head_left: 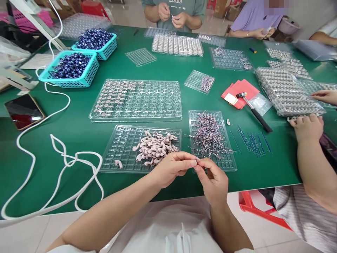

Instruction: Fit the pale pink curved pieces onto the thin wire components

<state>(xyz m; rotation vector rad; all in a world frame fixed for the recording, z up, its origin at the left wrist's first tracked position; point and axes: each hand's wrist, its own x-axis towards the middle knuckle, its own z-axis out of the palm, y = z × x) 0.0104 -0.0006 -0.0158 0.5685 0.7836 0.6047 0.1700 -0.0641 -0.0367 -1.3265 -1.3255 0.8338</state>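
My left hand (172, 168) and my right hand (214, 179) meet fingertip to fingertip above the table's front edge, both pinched closed. Between them is a tiny wired component (197, 160), mostly hidden by the fingers, with a thin lead poking up. Just beyond the right hand, a clear plastic tray (229, 163) carries a heap of small components with thin wire leads (207, 131). Past the left hand, a second clear tray (112, 147) bears a pile of pale pinkish curved shells (155, 146). One loose shell (118, 163) lies apart at that tray's left.
A larger tray (155, 100) stands behind, its left part filled with shells. Blue baskets (79, 81) hold dark glossy parts. A white cable (76, 154) loops at left near a phone (25, 110). A hammer (255, 114) and blue sticks (250, 142) lie right, beside a co-worker's arm (312, 154).
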